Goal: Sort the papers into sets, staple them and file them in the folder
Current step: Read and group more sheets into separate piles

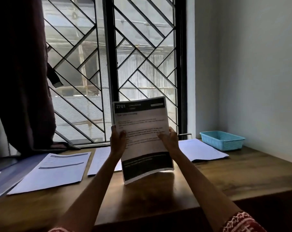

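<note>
Both hands hold up a set of printed papers (142,131) with black bands at top and bottom, standing upright with its lower edge on the wooden table (225,178). My left hand (117,141) grips the left edge, thumb on the front. My right hand (169,139) grips the right edge the same way. Flat on the table lie a paper set with blue bars (58,171) at the left, another white sheet (100,161) behind my left forearm, and a white set (200,149) at the right. A blue-grey folder (6,174) lies at the far left.
A turquoise plastic basket (223,139) stands at the table's back right corner against the wall. A barred window (108,64) runs behind the table, with a dark curtain (21,72) hanging at the left. The table's front edge falls off near my right arm.
</note>
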The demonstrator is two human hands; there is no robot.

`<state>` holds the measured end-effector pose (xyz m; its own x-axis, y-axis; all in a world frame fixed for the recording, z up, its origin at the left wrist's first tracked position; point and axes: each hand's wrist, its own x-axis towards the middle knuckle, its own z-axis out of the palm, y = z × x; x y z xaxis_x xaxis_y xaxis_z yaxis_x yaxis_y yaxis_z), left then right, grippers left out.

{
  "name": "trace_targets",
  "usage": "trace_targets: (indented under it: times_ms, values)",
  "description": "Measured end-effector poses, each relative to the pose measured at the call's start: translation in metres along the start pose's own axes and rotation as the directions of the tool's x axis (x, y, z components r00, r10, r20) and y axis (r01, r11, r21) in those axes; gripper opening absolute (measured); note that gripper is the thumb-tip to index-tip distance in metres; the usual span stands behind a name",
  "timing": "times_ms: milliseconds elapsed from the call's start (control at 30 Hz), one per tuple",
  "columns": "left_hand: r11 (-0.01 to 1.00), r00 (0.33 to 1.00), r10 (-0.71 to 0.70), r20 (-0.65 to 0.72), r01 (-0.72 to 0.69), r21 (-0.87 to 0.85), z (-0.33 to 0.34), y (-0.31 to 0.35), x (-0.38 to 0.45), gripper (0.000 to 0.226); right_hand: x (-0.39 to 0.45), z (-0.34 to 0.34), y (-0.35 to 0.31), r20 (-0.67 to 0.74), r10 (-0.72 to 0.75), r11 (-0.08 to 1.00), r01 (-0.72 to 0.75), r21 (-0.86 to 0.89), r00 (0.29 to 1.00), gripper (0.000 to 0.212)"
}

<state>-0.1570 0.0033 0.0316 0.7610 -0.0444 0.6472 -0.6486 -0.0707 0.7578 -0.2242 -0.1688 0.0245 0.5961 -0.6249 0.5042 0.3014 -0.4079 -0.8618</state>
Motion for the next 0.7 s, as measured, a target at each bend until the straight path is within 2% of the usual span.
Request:
trace_targets:
  times_ms: [333, 533, 600, 700]
  values:
    - [0.998, 0.999, 0.016, -0.029, -0.014, 0.056, -0.008, 0.018, 0.004, 0.033, -0.001, 0.004, -0.008, 0.007, -0.033, 0.999, 0.033, 0.001, 0.999, 0.026]
    - [0.982, 0.985, -0.171, -0.025, 0.173, 0.08, -0.013, -0.004, 0.005, 0.029, 0.002, 0.009, 0.016, -0.003, -0.005, 0.998, 0.004, -0.057, 1.0, 0.03]
    - [0.96, 0.963, -0.268, -0.024, 0.269, 0.084, -0.016, -0.016, 0.008, 0.029, 0.006, 0.008, 0.022, 0.036, 0.023, 0.998, -0.021, -0.055, 0.999, 0.034]
    - [0.918, 0.922, -0.386, -0.02, 0.386, 0.086, -0.015, -0.04, 0.01, 0.027, 0.013, 0.006, 0.036, 0.096, 0.083, 0.987, -0.068, -0.148, 0.992, 0.031]
